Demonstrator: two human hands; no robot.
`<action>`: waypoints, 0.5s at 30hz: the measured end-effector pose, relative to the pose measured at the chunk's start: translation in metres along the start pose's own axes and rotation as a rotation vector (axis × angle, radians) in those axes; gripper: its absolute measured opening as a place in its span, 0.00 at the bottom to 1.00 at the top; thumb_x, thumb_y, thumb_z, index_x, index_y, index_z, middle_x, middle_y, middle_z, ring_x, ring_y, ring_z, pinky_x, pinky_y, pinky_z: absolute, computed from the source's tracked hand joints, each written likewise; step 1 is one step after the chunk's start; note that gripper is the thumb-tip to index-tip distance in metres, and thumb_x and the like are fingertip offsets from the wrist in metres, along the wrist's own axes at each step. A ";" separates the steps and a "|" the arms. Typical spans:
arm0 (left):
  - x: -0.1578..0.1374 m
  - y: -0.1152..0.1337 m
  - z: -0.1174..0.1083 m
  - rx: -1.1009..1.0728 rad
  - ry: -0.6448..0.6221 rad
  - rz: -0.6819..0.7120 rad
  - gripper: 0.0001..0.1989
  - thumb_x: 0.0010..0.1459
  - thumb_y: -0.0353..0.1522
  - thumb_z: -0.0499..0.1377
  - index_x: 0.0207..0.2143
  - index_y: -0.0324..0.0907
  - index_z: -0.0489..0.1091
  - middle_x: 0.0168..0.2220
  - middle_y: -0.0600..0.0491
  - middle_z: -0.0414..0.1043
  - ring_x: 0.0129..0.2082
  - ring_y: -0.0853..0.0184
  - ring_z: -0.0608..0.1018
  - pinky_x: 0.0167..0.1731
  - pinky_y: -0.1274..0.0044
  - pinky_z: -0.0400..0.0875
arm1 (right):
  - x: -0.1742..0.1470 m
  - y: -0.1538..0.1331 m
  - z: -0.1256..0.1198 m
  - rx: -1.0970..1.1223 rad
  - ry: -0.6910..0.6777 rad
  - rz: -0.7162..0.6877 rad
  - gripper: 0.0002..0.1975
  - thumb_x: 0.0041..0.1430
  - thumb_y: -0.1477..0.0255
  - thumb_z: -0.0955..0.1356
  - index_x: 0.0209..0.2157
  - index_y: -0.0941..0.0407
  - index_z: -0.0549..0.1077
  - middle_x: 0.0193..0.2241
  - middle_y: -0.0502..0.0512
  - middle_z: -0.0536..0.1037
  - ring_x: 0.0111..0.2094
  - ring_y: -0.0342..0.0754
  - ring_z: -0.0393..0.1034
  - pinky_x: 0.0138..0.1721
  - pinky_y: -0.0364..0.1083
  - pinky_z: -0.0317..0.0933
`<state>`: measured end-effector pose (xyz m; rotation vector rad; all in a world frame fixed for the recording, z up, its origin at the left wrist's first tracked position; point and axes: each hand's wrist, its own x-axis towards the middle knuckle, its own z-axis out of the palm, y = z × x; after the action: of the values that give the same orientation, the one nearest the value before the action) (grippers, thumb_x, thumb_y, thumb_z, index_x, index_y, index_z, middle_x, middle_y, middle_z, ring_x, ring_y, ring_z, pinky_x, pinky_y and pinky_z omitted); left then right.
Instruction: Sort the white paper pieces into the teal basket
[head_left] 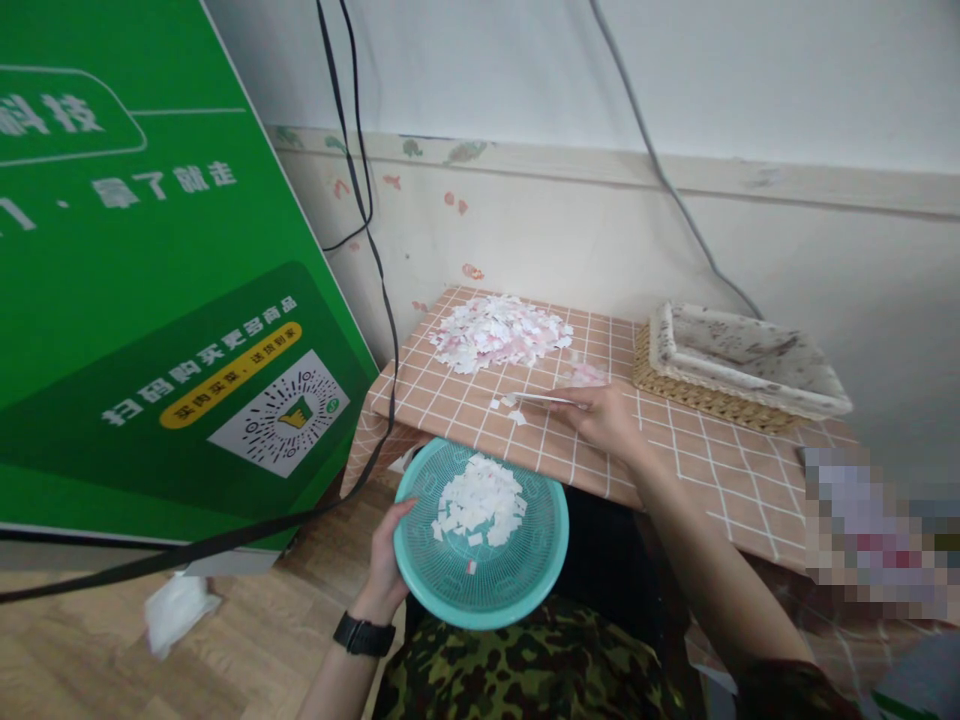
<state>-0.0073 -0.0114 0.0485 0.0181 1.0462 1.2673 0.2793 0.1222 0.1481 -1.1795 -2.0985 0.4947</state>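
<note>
My left hand (388, 555) grips the rim of a round turquoise plastic colander (480, 605), fingers closed with the thumb over the edge. The colander is held just below the table's front edge, and a heap of small white paper scraps (487, 495) lies in it. Above the tabletop, my right hand (604, 415) is closed on a thin white strip (544, 399), seen almost edge-on; its exact kind I cannot make out. A few loose paper bits (517, 417) lie by its tip. Farther back is a big pile of white and pinkish paper scraps (499, 332).
A checked brown tablecloth (720, 465) covers the table against the wall. On its right stands a cloth-lined wicker basket (712, 400). A green cabinet (150, 330) is at the left, with a black cable (386, 300) hanging before it. A white bag (180, 610) lies on the floor.
</note>
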 end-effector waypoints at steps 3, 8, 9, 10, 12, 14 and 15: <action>-0.003 0.003 0.002 -0.001 -0.006 0.010 0.05 0.47 0.29 0.61 0.26 0.35 0.74 0.24 0.48 0.77 0.23 0.62 0.77 0.28 0.72 0.73 | -0.008 -0.004 -0.006 -0.008 -0.005 0.011 0.11 0.56 0.69 0.65 0.39 0.50 0.77 0.36 0.51 0.79 0.35 0.49 0.75 0.36 0.46 0.67; -0.006 0.006 0.005 0.033 -0.021 -0.003 0.07 0.47 0.30 0.61 0.29 0.35 0.75 0.25 0.48 0.78 0.24 0.61 0.77 0.29 0.70 0.73 | -0.019 -0.015 -0.013 -0.036 0.010 0.024 0.12 0.57 0.70 0.64 0.41 0.50 0.77 0.38 0.51 0.79 0.37 0.50 0.74 0.38 0.47 0.67; -0.006 0.006 0.005 0.040 -0.028 0.001 0.07 0.48 0.30 0.61 0.29 0.35 0.75 0.25 0.47 0.78 0.24 0.60 0.78 0.29 0.70 0.73 | -0.021 -0.016 -0.014 -0.034 -0.006 0.024 0.12 0.57 0.70 0.64 0.41 0.50 0.76 0.38 0.51 0.79 0.36 0.50 0.74 0.37 0.46 0.67; -0.007 0.007 0.006 0.045 -0.035 0.006 0.07 0.48 0.30 0.61 0.30 0.35 0.75 0.26 0.47 0.78 0.25 0.60 0.78 0.30 0.69 0.73 | -0.023 -0.018 -0.014 -0.031 -0.021 0.027 0.12 0.58 0.70 0.64 0.41 0.50 0.76 0.38 0.51 0.79 0.35 0.50 0.75 0.36 0.46 0.67; -0.008 0.007 0.007 0.048 -0.051 0.004 0.08 0.48 0.31 0.61 0.31 0.35 0.75 0.28 0.46 0.78 0.27 0.58 0.79 0.32 0.68 0.73 | -0.026 -0.019 -0.014 -0.040 -0.007 0.041 0.11 0.58 0.69 0.64 0.40 0.51 0.77 0.36 0.51 0.79 0.34 0.49 0.75 0.34 0.45 0.67; -0.009 0.007 0.008 0.047 -0.061 -0.011 0.10 0.48 0.31 0.60 0.33 0.34 0.75 0.29 0.45 0.78 0.30 0.56 0.79 0.34 0.67 0.73 | -0.029 -0.018 -0.011 -0.066 0.054 0.054 0.11 0.57 0.69 0.64 0.38 0.51 0.77 0.35 0.52 0.79 0.33 0.50 0.75 0.35 0.46 0.67; -0.010 0.007 0.008 0.045 -0.060 -0.019 0.10 0.48 0.32 0.60 0.33 0.34 0.75 0.29 0.45 0.78 0.31 0.55 0.79 0.34 0.67 0.73 | -0.031 -0.017 -0.010 -0.077 0.075 0.055 0.11 0.57 0.69 0.64 0.38 0.51 0.77 0.36 0.52 0.79 0.34 0.50 0.75 0.36 0.46 0.67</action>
<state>-0.0061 -0.0123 0.0629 0.0803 1.0208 1.2185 0.2872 0.0870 0.1543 -1.2825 -2.0421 0.3920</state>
